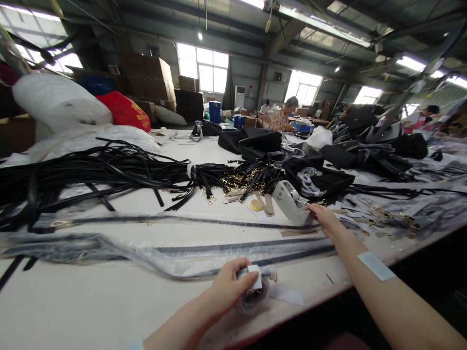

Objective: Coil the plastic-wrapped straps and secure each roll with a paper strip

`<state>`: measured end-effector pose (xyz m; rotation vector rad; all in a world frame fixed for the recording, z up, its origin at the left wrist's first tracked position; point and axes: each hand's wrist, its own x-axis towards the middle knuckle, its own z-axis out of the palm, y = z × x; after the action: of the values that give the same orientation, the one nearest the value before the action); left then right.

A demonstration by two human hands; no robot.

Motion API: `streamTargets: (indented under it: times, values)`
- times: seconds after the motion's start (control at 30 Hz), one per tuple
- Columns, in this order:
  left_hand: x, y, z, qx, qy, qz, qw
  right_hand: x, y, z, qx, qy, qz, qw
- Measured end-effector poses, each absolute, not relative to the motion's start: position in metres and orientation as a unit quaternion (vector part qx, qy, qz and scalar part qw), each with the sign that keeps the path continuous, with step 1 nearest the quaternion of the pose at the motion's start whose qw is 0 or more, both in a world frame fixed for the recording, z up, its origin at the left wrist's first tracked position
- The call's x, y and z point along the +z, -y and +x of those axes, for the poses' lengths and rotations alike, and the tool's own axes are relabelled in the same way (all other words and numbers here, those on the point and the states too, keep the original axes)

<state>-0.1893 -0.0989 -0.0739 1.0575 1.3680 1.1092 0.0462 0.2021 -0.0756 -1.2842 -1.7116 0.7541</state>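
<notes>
My left hand (229, 287) is closed around the end of a black strap in a clear plastic sleeve (251, 291), pinching a white wrap or tape piece at its clasp end near the table's front edge. My right hand (323, 218) reaches forward to a white tape dispenser (290, 201), its fingers touching the dispenser's near end. Two long sleeved black straps (204, 243) stretch left across the white table (91, 311) between the hands.
A big bundle of black straps with gold clasps (109, 170) lies at the left and centre. Black bags (260, 143) and bagged hardware (394, 214) crowd the right side. Other people work at far tables. Boxes and white rolls stand behind.
</notes>
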Motion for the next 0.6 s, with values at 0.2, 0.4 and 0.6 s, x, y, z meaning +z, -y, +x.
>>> streamTargets:
  times: [0.2,0.4,0.6]
  values:
    - [-0.075,0.099,-0.19,0.467,-0.567,0.436,0.52,-0.071,-0.182,0.043,0.397,0.633,-0.493,0.446]
    - [-0.079,0.098,-0.188,0.506,-0.549,0.399,0.533,-0.078,-0.137,0.055,0.382,0.618,-0.507,0.464]
    - [-0.081,0.096,-0.185,0.588,-0.507,0.347,0.526,-0.085,-0.115,0.068,0.378,0.614,-0.526,0.451]
